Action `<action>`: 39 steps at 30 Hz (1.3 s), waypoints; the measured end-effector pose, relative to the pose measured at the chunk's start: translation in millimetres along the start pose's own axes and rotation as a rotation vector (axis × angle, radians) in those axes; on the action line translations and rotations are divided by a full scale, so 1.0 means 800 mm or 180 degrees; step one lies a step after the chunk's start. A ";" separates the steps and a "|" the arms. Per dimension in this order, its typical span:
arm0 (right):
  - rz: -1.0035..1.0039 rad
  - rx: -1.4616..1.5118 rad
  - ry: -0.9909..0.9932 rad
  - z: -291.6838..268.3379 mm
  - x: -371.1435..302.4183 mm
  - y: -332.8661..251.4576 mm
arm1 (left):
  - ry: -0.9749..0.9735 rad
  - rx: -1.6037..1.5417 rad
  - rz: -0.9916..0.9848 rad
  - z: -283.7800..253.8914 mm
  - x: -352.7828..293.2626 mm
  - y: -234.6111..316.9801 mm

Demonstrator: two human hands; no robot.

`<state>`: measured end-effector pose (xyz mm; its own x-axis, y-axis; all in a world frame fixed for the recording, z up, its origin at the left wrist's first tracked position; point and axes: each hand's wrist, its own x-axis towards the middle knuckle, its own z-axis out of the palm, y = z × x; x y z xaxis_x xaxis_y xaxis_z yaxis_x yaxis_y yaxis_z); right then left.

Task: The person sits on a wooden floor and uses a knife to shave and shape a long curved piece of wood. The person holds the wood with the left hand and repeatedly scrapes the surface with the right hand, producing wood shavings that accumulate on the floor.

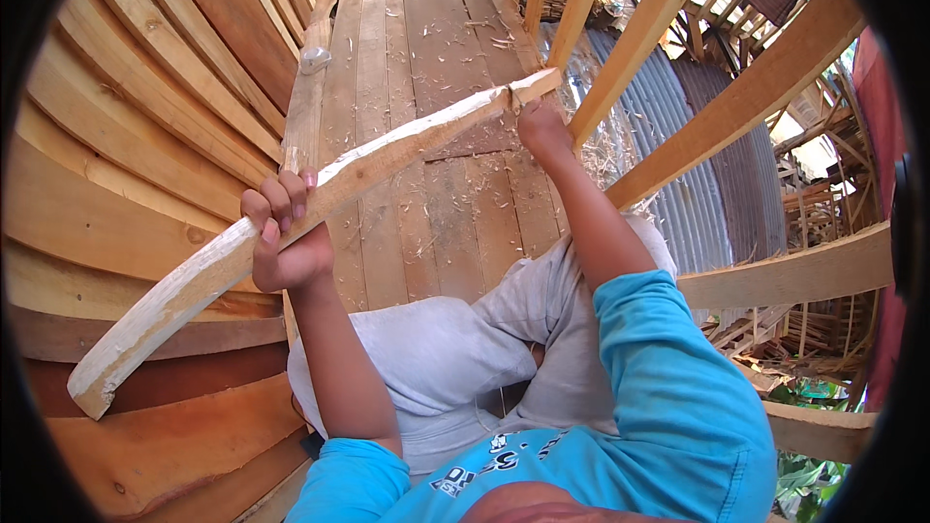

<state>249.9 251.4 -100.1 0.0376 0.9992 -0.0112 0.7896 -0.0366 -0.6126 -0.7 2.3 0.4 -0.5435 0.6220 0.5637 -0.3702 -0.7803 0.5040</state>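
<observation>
A long wooden pole [392, 150], pale and whitish along its upper side and bare tan below, runs slantwise before me from lower left to upper right. My left hand [289, 232] is wrapped round it left of its middle, fingers over the top. Close to the pole's far right end, my right hand [544, 131] is closed in a fist. A small dark sliver [511, 97] shows between this fist and the wood, lying across the pole; whether it is a blade cannot be made out. The rest of whatever the fist holds is hidden.
Wood shavings [417, 218] litter the plank floor [387, 261] beneath the pole. Upright boards [116, 136] form a wall close on my left. Slanting wooden posts [644, 34] stand on the right, with corrugated metal sheets [707, 145] beyond. A small clear object [314, 60] lies by the left wall.
</observation>
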 end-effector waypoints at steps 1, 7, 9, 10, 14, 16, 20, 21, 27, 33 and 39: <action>-0.0159 0.0028 -0.0101 0.003 -0.017 -0.023 | -0.0002 0.0007 0.0020 -0.002 0.000 0.001; -0.0027 -0.0117 -0.0009 0.009 -0.001 -0.017 | -0.0044 0.0114 -0.0018 -0.007 -0.007 0.006; -0.0215 0.0008 0.0037 -0.003 0.042 0.062 | -0.0128 0.0090 -0.0021 -0.001 0.000 0.001; -0.0085 0.0095 0.0083 0.003 0.042 0.060 | -0.0140 0.0084 -0.0014 -0.002 0.000 0.000; -0.0071 0.0195 -0.0088 0.012 -0.001 0.005 | -0.0150 0.0092 0.0023 -0.006 0.000 0.002; -0.0329 0.0018 -0.0341 -0.001 -0.046 -0.060 | -0.0110 0.0126 0.0059 -0.010 -0.004 0.008; -0.0255 -0.0165 -0.0376 0.005 -0.026 -0.039 | -0.0053 0.0227 0.0049 -0.013 -0.005 0.016; -0.0098 -0.0135 -0.0218 0.010 0.017 0.013 | -0.0076 0.0206 0.0049 -0.008 -0.003 0.013; 0.1297 0.0691 -0.1035 0.042 0.125 0.132 | -0.0212 -0.0069 0.0036 -0.007 0.001 -0.006; 0.0336 0.0460 -0.1168 -0.015 0.016 0.017 | -0.0118 0.0051 0.0053 -0.008 -0.002 0.006; -0.0820 0.0628 -0.1345 -0.035 -0.016 0.014 | -0.0171 0.0060 0.0050 -0.005 0.000 0.001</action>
<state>275.3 238.1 -85.1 -0.4243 0.8957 -0.1333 0.6090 0.1733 -0.7740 -4.2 1.8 -1.9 -0.5078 0.6127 0.6056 -0.3475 -0.7889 0.5069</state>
